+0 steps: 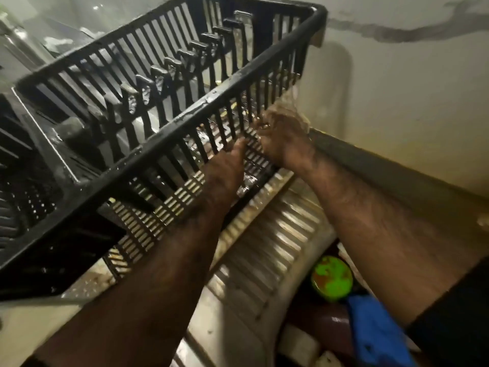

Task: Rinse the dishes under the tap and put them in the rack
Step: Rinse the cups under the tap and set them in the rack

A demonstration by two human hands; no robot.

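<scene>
Head view: a black plastic dish rack [164, 83], its walls made of narrow upright slats and its floor a slotted grid, sits tilted above a ribbed steel draining board [267, 247]. One row of upright plate dividers runs along the rack's far side, and water beads shine on its near rim. No dishes show inside it.

Two bare forearms reach in from the bottom edge. Left hand [227, 165] lies flat against the rack's near wall, fingers straight and pressing on the slats, holding nothing else. Right hand [283, 133] is at the rack's right corner, its fingers curled through the slats; motion blur and what looks like running water hide the fingertips, so the grip itself cannot be told for certain.

Below the draining board, near the bottom right, lie one round green lid [332, 279] smeared with brown, one blue cloth [375, 332] and one dark rounded vessel [330, 324]. A pale wall [410, 88] with one dark streak rises behind.
</scene>
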